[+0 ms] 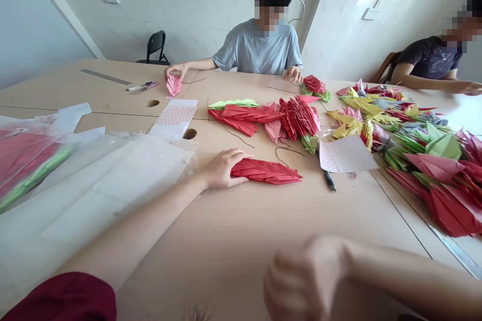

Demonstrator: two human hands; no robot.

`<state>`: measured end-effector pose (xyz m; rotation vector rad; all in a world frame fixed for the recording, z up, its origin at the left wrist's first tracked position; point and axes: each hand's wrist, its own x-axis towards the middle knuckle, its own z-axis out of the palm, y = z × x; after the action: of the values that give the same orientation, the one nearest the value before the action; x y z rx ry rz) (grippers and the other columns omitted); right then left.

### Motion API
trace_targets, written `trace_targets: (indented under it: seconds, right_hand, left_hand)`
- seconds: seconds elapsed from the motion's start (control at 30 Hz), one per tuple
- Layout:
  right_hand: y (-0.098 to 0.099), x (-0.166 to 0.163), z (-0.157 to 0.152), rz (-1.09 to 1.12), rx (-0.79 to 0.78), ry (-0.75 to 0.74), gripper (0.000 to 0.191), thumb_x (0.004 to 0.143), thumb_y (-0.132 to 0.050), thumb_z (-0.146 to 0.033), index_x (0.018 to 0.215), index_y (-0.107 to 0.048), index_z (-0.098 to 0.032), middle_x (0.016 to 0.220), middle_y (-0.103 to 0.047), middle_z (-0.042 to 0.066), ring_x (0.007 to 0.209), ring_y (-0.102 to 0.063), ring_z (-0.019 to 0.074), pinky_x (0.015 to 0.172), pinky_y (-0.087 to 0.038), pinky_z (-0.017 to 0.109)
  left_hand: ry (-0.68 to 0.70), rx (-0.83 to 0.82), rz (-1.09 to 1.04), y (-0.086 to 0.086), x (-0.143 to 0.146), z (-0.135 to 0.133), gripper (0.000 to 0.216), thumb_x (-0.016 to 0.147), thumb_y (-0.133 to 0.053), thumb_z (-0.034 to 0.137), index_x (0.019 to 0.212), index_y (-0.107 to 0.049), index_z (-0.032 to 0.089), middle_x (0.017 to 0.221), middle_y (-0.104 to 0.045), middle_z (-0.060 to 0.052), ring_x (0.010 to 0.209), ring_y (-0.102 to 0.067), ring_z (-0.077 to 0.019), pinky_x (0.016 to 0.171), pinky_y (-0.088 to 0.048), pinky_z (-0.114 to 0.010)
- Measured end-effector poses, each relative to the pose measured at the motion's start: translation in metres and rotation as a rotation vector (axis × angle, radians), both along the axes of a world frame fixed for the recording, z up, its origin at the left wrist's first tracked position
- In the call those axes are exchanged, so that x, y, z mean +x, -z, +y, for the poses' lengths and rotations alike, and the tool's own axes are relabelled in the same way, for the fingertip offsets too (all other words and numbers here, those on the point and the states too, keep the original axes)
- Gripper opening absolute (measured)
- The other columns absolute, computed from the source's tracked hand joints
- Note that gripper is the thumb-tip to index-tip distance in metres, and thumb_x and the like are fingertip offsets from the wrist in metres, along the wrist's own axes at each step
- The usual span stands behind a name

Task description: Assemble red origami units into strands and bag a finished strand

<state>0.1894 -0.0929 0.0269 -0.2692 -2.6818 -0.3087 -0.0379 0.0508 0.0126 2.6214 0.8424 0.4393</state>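
My left hand (223, 168) reaches across the wooden table (233, 241) and closes on the left end of a stack of red folded paper pieces (269, 171), fingers curled over it. My right hand (301, 281) hovers close to the camera at the bottom, blurred, fingers curled into a loose fist; whether it holds anything is hidden. Beyond the stack lie more red, pink and green folded pieces (263, 116) and thin dark wires (286, 153).
A person in a grey shirt (259, 50) sits opposite, holding a pink piece (173, 84). Another person (433, 60) sits at the right. A big heap of coloured folded paper (422, 145) fills the right side. Clear plastic bags (94, 180) lie left, a pen (330, 180) and paper sheet (346, 154) lie centre.
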Motion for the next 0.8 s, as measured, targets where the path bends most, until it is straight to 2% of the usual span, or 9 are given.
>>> trace_targets:
  seconds: [0.07, 0.13, 0.23, 0.33, 0.47, 0.57, 0.67, 0.73, 0.8]
  right_hand:
    - [0.002, 0.007, 0.019, 0.014, -0.02, 0.103, 0.029, 0.091, -0.06, -0.027, 0.119, -0.059, -0.021, 0.114, -0.065, 0.01, 0.099, -0.062, 0.022, 0.085, -0.054, 0.041]
    - [0.006, 0.019, 0.041, 0.084, -0.157, 0.435, 0.057, 0.087, -0.063, -0.042, 0.134, -0.048, -0.014, 0.131, -0.058, 0.016, 0.117, -0.055, 0.03, 0.098, -0.047, 0.051]
    - [0.016, 0.041, 0.067, 0.092, -0.346, 0.596, 0.088, 0.081, -0.066, -0.056, 0.147, -0.028, -0.012, 0.14, -0.05, 0.019, 0.13, -0.045, 0.0339, 0.111, -0.032, 0.059]
    - [0.029, 0.056, 0.075, 0.134, -0.496, 0.677, 0.082, 0.08, -0.067, -0.05, 0.146, -0.03, -0.017, 0.134, -0.056, 0.016, 0.127, -0.048, 0.0341, 0.107, -0.037, 0.058]
    - [0.036, 0.053, 0.072, 0.314, -0.643, 0.707, 0.068, 0.081, -0.069, -0.042, 0.139, -0.04, -0.025, 0.131, -0.057, 0.013, 0.123, -0.053, 0.0319, 0.1, -0.047, 0.051]
    - [0.032, 0.044, 0.067, 0.487, -0.827, 0.609, 0.076, 0.078, -0.074, -0.04, 0.141, -0.034, -0.028, 0.131, -0.057, 0.012, 0.119, -0.056, 0.0291, 0.096, -0.051, 0.046]
    - [0.026, 0.037, 0.059, 0.663, -1.1, 0.477, 0.085, 0.077, -0.076, -0.038, 0.145, -0.025, -0.03, 0.139, -0.05, 0.012, 0.112, -0.06, 0.0243, 0.088, -0.054, 0.038]
    - [0.024, 0.036, 0.056, 0.717, -1.276, 0.47, 0.079, 0.084, -0.069, -0.041, 0.147, -0.022, -0.029, 0.132, -0.055, 0.012, 0.094, -0.064, 0.019, 0.074, -0.054, 0.031]
    - [0.026, 0.037, 0.054, 0.717, -1.329, 0.543, 0.061, 0.089, -0.06, -0.043, 0.141, -0.035, -0.025, 0.108, -0.064, 0.008, 0.074, -0.06, 0.0148, 0.06, -0.048, 0.026]
  left_hand:
    - [0.015, 0.047, 0.018, 0.003, 0.0, 0.001, 0.058, 0.083, -0.063, 0.035, 0.137, -0.046, 0.023, 0.128, -0.056, -0.007, 0.121, -0.051, -0.0244, 0.107, -0.038, -0.039]
    - [0.039, 0.095, 0.03, 0.004, 0.001, 0.001, 0.059, 0.083, -0.059, 0.031, 0.139, -0.044, 0.021, 0.129, -0.055, -0.008, 0.12, -0.051, -0.0248, 0.106, -0.038, -0.039]
    - [0.053, 0.155, 0.066, 0.004, 0.004, -0.001, 0.059, 0.083, -0.056, 0.029, 0.139, -0.044, 0.019, 0.125, -0.057, -0.009, 0.115, -0.053, -0.0253, 0.1, -0.041, -0.04]
    - [0.042, 0.227, 0.094, 0.005, 0.009, -0.006, 0.059, 0.084, -0.057, 0.036, 0.138, -0.046, 0.018, 0.127, -0.056, -0.01, 0.116, -0.053, -0.0275, 0.104, -0.037, -0.045]
    - [0.025, 0.321, 0.067, 0.009, 0.021, -0.019, 0.076, 0.085, -0.055, 0.059, 0.143, -0.038, 0.015, 0.141, -0.048, -0.015, 0.129, -0.045, -0.0306, 0.115, -0.022, -0.05]
    - [0.0, 0.365, 0.088, 0.01, 0.026, -0.026, 0.067, 0.09, -0.051, 0.051, 0.144, -0.036, 0.014, 0.136, -0.053, -0.014, 0.123, -0.05, -0.0285, 0.112, -0.026, -0.049]
    - [-0.076, 0.382, 0.126, 0.008, 0.025, -0.023, 0.066, 0.088, -0.054, 0.044, 0.143, -0.037, 0.012, 0.122, -0.058, -0.014, 0.111, -0.054, -0.0283, 0.098, -0.038, -0.044]
    - [-0.134, 0.399, 0.151, 0.006, 0.022, -0.018, 0.068, 0.085, -0.056, 0.043, 0.143, -0.038, 0.012, 0.114, -0.057, -0.014, 0.104, -0.054, -0.0288, 0.09, -0.041, -0.042]
    - [-0.169, 0.416, 0.176, 0.006, 0.019, -0.013, 0.069, 0.082, -0.058, 0.04, 0.143, -0.039, 0.012, 0.11, -0.056, -0.014, 0.101, -0.052, -0.0293, 0.088, -0.04, -0.043]
